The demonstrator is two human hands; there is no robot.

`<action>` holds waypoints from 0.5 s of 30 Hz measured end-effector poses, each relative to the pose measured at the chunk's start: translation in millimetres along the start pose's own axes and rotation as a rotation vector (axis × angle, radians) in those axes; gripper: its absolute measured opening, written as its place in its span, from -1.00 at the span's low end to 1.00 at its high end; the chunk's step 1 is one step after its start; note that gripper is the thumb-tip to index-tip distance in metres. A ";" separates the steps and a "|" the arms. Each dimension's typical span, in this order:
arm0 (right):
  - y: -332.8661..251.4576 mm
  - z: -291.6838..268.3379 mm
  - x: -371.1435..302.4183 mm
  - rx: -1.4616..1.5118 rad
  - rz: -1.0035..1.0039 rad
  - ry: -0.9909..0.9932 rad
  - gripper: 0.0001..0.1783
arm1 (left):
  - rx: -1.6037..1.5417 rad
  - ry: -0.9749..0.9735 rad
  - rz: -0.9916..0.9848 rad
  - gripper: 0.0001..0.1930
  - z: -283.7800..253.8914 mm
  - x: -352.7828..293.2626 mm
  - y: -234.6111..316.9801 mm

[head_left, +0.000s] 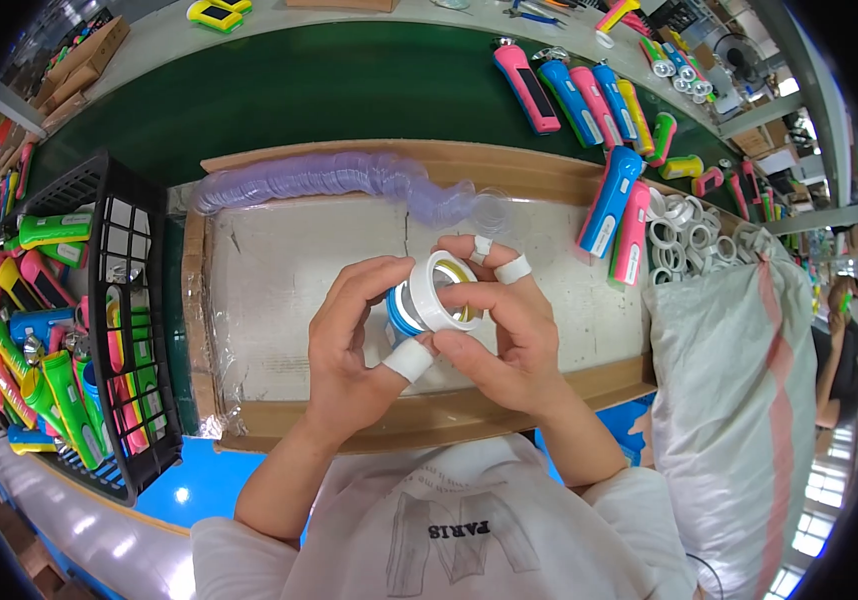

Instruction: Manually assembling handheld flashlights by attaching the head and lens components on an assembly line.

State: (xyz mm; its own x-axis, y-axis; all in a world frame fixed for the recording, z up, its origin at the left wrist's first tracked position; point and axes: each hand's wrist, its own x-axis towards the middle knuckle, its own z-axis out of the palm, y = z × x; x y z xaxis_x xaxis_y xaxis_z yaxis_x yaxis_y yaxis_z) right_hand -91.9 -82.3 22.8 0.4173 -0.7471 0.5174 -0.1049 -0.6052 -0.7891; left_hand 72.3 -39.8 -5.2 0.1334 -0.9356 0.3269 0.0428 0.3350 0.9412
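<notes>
Over the tray, my left hand [354, 345] is closed round a blue flashlight [404, 317], its wide end tilted up and to the right. A white ring [428, 290] sits at that wide end, with a silvery and yellowish inside showing through it. My right hand [514, 345] grips the ring, thumb at its lower edge and index finger across its opening. White tape wraps several of my fingers. Most of the flashlight's body is hidden behind my left hand.
A cardboard-edged tray [269, 330] holds a row of clear discs [319, 178] along its far side. White rings [694, 235] lie piled right, beside flashlights [609, 205] and a white sack [719, 400]. At left stands a black crate [109, 300] of colourful flashlights. More flashlights [569, 100] lie on the green belt.
</notes>
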 end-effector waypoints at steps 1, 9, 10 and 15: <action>-4.2 -6.1 4.2 0.000 -0.001 -0.004 -0.68 | 0.016 -0.024 -0.011 -0.43 -0.2 0.2 -0.2; -7.2 -23.5 11.1 -0.234 -0.055 -0.195 -0.52 | 0.340 -0.120 0.113 -0.34 -0.8 1.7 5.1; -4.4 -21.2 8.2 -0.204 -0.066 -0.137 -0.50 | 0.338 -0.117 0.114 -0.34 0.5 1.6 4.5; -5.9 -8.9 1.0 -0.265 -0.058 -0.055 -0.49 | 0.459 -0.079 0.300 -0.36 1.5 -0.8 -4.3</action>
State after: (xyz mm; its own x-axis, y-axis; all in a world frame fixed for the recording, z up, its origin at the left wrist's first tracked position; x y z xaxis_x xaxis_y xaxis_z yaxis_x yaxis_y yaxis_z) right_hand -98.9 -81.9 30.9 0.4769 -0.6974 0.5350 -0.3091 -0.7028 -0.6407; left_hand 70.5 -40.7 -9.4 -0.0026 -0.8182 0.5750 -0.4240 0.5216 0.7403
